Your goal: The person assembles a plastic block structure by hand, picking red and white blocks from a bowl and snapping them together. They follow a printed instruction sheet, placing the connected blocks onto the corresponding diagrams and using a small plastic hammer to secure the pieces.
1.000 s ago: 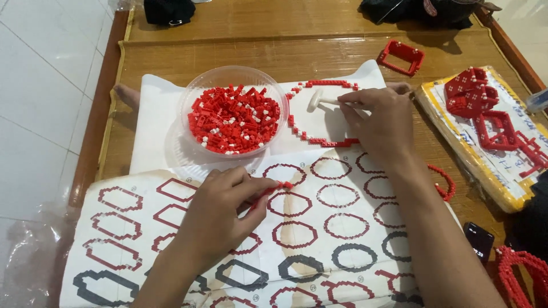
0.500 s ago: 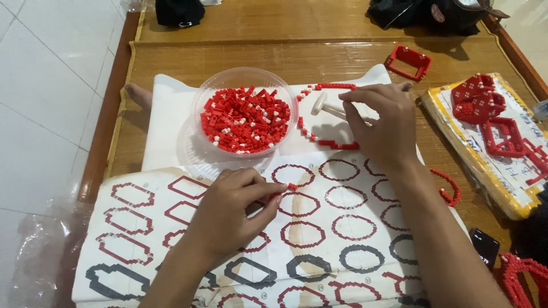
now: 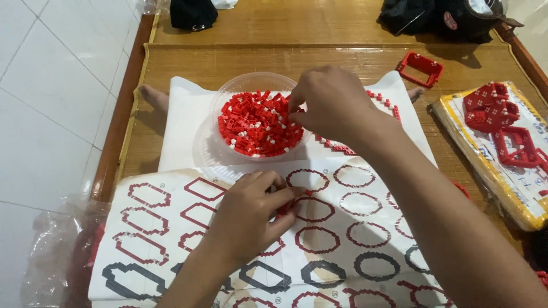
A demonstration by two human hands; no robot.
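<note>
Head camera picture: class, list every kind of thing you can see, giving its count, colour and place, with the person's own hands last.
Bowl: one, clear plastic, centre, on white paper.
Small bricks: many, red with some white, heaped in the bowl.
Pattern sheet: one, white with red and dark ring outlines, foreground.
Brick frame: one, red, upper right on the mat.
Built pieces: several, red, on a yellow-edged board at right.
Mat: one, tan.
Left hand: pinching something red on the sheet.
Right hand: fingertips at the bricks.

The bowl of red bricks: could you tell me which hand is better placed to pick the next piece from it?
Probably the right hand: its fingertips sit at the rim of the clear bowl, over the red bricks. The left hand rests lower on the printed sheet, pinching a small red piece.
</note>
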